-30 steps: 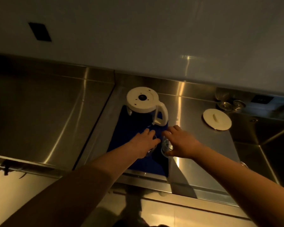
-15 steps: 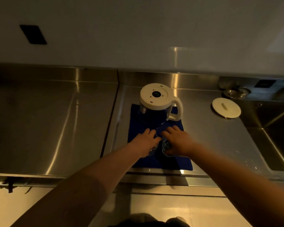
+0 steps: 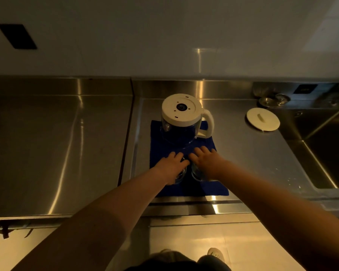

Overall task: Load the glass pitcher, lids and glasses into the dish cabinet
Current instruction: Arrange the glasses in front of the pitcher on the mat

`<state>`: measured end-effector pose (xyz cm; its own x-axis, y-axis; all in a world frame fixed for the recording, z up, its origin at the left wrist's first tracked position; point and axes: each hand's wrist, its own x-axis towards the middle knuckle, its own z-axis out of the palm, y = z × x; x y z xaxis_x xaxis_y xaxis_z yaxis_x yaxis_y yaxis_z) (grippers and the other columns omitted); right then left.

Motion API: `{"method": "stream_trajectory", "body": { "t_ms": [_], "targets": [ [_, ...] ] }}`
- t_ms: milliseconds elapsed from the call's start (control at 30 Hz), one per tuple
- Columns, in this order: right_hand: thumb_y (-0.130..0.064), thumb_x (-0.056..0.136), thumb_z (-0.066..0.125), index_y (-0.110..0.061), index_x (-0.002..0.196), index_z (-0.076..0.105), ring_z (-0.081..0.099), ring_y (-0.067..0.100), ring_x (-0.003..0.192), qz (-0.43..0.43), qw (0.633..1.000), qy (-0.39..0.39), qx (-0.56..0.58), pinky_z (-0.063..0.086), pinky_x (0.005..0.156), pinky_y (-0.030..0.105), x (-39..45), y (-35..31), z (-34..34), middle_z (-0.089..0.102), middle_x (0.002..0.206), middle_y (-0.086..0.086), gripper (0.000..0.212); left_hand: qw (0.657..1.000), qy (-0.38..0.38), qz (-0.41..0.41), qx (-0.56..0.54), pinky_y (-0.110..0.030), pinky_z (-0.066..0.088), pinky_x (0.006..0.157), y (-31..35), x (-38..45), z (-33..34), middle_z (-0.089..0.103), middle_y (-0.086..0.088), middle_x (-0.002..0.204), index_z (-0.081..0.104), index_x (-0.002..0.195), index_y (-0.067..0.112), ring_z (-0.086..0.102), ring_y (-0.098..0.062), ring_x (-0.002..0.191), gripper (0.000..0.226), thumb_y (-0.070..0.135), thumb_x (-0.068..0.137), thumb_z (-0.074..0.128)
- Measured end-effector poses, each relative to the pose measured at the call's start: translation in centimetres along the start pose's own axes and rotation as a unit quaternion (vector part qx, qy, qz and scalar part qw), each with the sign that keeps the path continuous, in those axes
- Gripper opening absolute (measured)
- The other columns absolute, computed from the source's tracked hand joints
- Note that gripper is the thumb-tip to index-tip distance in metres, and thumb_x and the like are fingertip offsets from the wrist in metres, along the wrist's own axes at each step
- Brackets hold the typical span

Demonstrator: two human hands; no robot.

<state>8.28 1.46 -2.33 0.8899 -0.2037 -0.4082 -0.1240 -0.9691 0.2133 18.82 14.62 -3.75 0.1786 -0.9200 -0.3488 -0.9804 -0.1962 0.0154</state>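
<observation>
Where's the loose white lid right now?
In the head view the loose white lid lies flat on the steel counter, to the right of the glass pitcher and blue mat, just left of the sink.

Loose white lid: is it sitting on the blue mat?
No, the loose white lid lies on bare steel counter beside the sink, well right of the blue mat holding the pitcher.

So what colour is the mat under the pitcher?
Dark blue mat, clearest in the head view.
</observation>
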Motion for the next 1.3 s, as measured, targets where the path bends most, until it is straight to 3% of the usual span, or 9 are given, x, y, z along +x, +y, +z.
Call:
{"method": "stream_trajectory", "body": {
  "t_ms": [167, 300, 567, 733, 833, 967, 1100, 1300],
  "targets": [
    [-0.037, 0.072, 0.075, -0.021, 0.14, 0.024, 0.035, 0.028, 0.12, -0.015, 1.0, 0.021, 0.002, 0.042, 0.093, 0.038, -0.5, 0.5, -0.5, 0.031, 0.138, 0.009, 0.087, 1.0, 0.003, 0.002, 0.005, -0.037, 0.045, 0.08, 0.0, -0.3, -0.6, 0.029, -0.012, 0.138, 0.028, 0.14, 0.02, 0.037, -0.032, 0.12, 0.075, 0.028, 0.079, 0.072],
    [-0.037, 0.07, 0.075, -0.021, 0.132, 0.032, 0.041, 0.024, 0.107, -0.002, 0.994, 0.102, 0.024, 0.047, 0.081, 0.033, -1.0, 0.7, -0.5, 0.039, 0.127, 0.006, 0.077, 0.999, 0.027, -0.006, 0.024, -0.034, 0.039, 0.071, 0.0, -0.5, -1.3, 0.031, -0.013, 0.134, 0.03, 0.135, 0.016, 0.039, -0.033, 0.115, 0.074, 0.024, 0.076, 0.074],
    [-0.04, 0.066, 0.076, -0.018, 0.122, 0.038, 0.046, 0.022, 0.101, 0.052, 0.985, 0.138, 0.095, 0.043, 0.078, 0.027, -2.1, 0.6, 1.7, 0.047, 0.119, 0.004, 0.071, 0.997, 0.051, -0.052, 0.038, -0.035, 0.045, 0.08, 0.7, -1.4, -0.9, 0.037, -0.01, 0.127, 0.035, 0.124, 0.013, 0.043, -0.028, 0.109, 0.072, 0.02, 0.068, 0.079],
    [-0.042, 0.064, 0.078, -0.019, 0.129, 0.033, 0.046, 0.025, 0.108, 0.11, 0.982, 0.093, 0.119, 0.045, 0.081, 0.03, -2.3, 0.8, 1.6, 0.044, 0.125, 0.006, 0.083, 0.99, 0.026, -0.087, 0.108, -0.038, 0.043, 0.09, 1.7, -1.0, -1.0, 0.039, -0.013, 0.127, 0.032, 0.125, 0.011, 0.046, -0.031, 0.111, 0.074, 0.02, 0.069, 0.079],
    [-0.048, 0.067, 0.075, -0.018, 0.135, 0.028, 0.047, 0.027, 0.11, 0.129, 0.989, 0.044, 0.053, 0.043, 0.086, 0.034, -1.9, 0.1, 1.2, 0.043, 0.127, 0.009, 0.088, 0.985, 0.007, -0.1, 0.138, -0.046, 0.036, 0.102, 2.5, -0.6, -0.9, 0.041, -0.017, 0.128, 0.032, 0.126, 0.009, 0.046, -0.037, 0.118, 0.074, 0.02, 0.069, 0.078],
    [-0.057, 0.074, 0.068, -0.018, 0.146, 0.013, 0.044, 0.032, 0.119, 0.143, 0.988, -0.052, -0.03, 0.038, 0.096, 0.04, -0.8, -1.2, 1.0, 0.039, 0.135, 0.015, 0.099, 0.981, 0.0, -0.136, 0.136, -0.046, 0.039, 0.1, 2.6, -0.6, -0.7, 0.043, -0.018, 0.127, 0.033, 0.123, 0.008, 0.047, -0.039, 0.117, 0.068, 0.023, 0.073, 0.076],
    [-0.059, 0.076, 0.066, -0.022, 0.149, -0.002, 0.04, 0.033, 0.123, 0.139, 0.988, -0.04, -0.059, 0.037, 0.098, 0.041, -1.0, -1.2, 1.6, 0.035, 0.14, 0.016, 0.107, 0.978, -0.016, -0.137, 0.154, -0.043, 0.043, 0.094, 2.2, -0.2, -0.5, 0.039, -0.017, 0.129, 0.034, 0.127, 0.008, 0.048, -0.038, 0.117, 0.065, 0.023, 0.077, 0.072],
    [-0.051, 0.079, 0.067, -0.025, 0.148, -0.009, 0.04, 0.033, 0.122, 0.12, 0.991, -0.041, -0.045, 0.039, 0.096, 0.041, -1.3, -1.1, 2.8, 0.033, 0.14, 0.016, 0.106, 0.948, -0.075, -0.112, 0.288, -0.046, 0.042, 0.097, 2.7, 1.3, -0.5, 0.038, -0.018, 0.137, 0.035, 0.14, 0.006, 0.047, -0.035, 0.122, 0.058, 0.036, 0.094, 0.051]
  ]
}}
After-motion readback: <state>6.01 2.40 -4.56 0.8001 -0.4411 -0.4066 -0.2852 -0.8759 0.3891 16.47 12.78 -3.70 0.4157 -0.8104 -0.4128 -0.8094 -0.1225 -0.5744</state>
